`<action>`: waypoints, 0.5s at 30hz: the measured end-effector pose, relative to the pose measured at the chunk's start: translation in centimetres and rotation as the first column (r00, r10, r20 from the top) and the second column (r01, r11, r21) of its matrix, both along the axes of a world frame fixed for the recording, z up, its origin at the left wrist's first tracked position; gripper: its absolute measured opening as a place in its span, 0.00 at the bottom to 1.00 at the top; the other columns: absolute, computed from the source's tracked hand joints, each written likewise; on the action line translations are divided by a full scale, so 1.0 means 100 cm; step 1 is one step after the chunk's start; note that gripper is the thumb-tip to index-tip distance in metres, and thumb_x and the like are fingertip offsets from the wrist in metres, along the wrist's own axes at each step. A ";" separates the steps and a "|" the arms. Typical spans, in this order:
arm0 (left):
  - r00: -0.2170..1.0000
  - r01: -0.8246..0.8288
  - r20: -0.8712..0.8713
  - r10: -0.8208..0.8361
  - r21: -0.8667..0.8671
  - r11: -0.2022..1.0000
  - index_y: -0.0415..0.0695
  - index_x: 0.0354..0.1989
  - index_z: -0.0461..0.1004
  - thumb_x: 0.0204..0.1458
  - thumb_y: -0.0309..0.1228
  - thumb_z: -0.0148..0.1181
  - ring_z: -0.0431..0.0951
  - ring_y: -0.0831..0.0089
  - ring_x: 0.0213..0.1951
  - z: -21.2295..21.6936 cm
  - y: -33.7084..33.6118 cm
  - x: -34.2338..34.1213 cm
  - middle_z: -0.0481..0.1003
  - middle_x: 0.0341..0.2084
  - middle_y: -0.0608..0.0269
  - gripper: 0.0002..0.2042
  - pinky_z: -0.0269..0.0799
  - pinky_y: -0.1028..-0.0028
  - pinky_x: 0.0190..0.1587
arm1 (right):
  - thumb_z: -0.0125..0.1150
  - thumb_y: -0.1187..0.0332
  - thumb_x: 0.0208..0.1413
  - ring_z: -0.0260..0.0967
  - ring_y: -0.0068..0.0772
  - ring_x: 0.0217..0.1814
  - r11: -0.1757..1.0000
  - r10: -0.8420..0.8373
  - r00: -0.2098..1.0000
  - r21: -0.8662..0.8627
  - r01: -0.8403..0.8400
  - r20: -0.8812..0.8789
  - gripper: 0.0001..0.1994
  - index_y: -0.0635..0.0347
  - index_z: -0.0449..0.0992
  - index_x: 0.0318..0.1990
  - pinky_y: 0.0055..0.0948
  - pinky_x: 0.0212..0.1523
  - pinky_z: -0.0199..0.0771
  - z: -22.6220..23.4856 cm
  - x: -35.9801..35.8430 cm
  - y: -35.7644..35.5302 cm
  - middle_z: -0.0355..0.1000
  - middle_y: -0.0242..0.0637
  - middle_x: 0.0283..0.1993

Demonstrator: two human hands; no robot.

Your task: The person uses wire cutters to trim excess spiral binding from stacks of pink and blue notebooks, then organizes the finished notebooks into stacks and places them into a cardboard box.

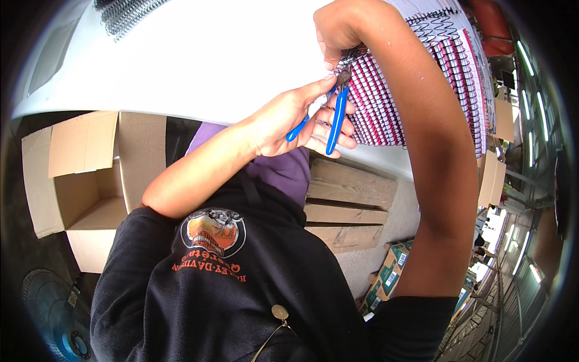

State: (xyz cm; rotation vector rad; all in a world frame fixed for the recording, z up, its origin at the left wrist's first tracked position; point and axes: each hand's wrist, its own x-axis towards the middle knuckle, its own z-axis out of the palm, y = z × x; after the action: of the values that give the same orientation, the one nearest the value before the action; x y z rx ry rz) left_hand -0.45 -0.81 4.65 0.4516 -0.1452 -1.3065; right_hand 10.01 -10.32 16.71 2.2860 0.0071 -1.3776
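Pliers: my left hand (295,117) grips blue-handled cutting pliers (336,114) near upright, jaws up at wire-bound notebooks (386,102).
Right hand: my right hand (338,30) pinches the bindings.

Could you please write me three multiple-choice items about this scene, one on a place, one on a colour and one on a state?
1. Where does the open cardboard box sit?
A. On the white table
B. Below the table's edge, on the person's left
C. On the wooden pallet

2. What colour are the handles of the pliers?
A. Blue
B. Red
C. Yellow

3. What is the left hand doing?
A. Resting flat on the table
B. Holding a box flap
C. Gripping the pliers, whose tip is at the wire binding of the spiral-bound notebooks

Answers:
1 B: the box shows lower left, under the rim of the white table.
2 A: both handles are bright blue.
3 C: the fingers wrap the handles, and the right hand grips the notebook stack just above the tip.
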 end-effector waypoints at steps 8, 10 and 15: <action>0.996 0.035 -0.083 -0.040 -0.057 0.998 0.38 0.48 0.68 0.59 0.55 0.35 0.77 0.56 0.41 -0.001 0.000 0.003 0.74 0.34 0.55 0.29 0.75 0.58 0.42 | 0.65 0.62 0.43 0.73 0.42 0.40 0.994 -0.067 0.997 -0.086 0.063 -0.046 0.14 0.61 0.80 0.36 0.40 0.41 0.72 -0.004 -0.005 0.010 0.76 0.45 0.41; 0.996 0.030 -0.078 -0.036 -0.069 0.997 0.38 0.48 0.68 0.59 0.55 0.35 0.77 0.56 0.41 -0.002 -0.001 0.003 0.74 0.35 0.55 0.29 0.75 0.58 0.42 | 0.66 0.63 0.42 0.73 0.42 0.40 0.992 -0.059 0.998 -0.109 0.057 -0.024 0.14 0.61 0.80 0.36 0.40 0.41 0.72 -0.007 -0.007 0.009 0.76 0.44 0.40; 0.997 0.012 -0.078 -0.016 -0.056 0.998 0.38 0.48 0.68 0.59 0.55 0.35 0.77 0.55 0.42 -0.002 -0.001 0.003 0.74 0.35 0.54 0.29 0.74 0.57 0.43 | 0.67 0.63 0.41 0.73 0.42 0.39 0.993 0.114 0.992 0.028 -0.112 -0.048 0.15 0.62 0.80 0.36 0.39 0.41 0.72 0.002 -0.002 0.004 0.76 0.44 0.38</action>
State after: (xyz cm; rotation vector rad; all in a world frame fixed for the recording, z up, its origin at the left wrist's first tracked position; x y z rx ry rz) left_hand -0.18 -0.87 4.44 0.3525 -0.1187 -1.3287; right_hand 9.81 -9.94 16.90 2.2348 0.1680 -1.3824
